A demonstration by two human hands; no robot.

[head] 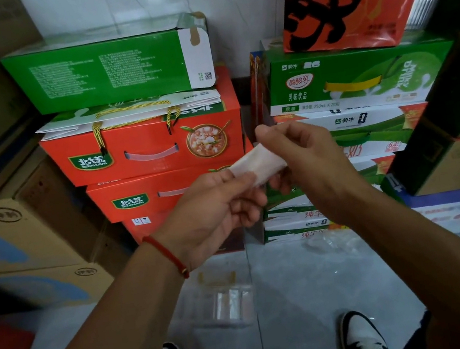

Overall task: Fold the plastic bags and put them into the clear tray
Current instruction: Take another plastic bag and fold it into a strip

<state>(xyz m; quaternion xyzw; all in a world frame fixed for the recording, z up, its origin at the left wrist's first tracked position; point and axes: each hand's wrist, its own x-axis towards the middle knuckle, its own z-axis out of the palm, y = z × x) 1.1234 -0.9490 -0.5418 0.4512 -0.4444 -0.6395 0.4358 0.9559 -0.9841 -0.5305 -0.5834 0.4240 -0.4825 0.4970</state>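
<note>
Both hands pinch the small folded translucent plastic bag (pixel 256 165) mid-air: left hand (pixel 213 208), right hand (pixel 305 158). Clear plastic tray (pixel 221 305) on floor, near. Risk: slick fold springs open if either pinch loosens.

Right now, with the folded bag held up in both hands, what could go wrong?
1. The folded bag is pinched only at its ends by the left hand and right hand; it may spring open.
2. The clear tray lies far below on the floor; a drop could miss it.

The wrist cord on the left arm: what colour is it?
Red wrist cord, seen clearly in the head view.
</note>
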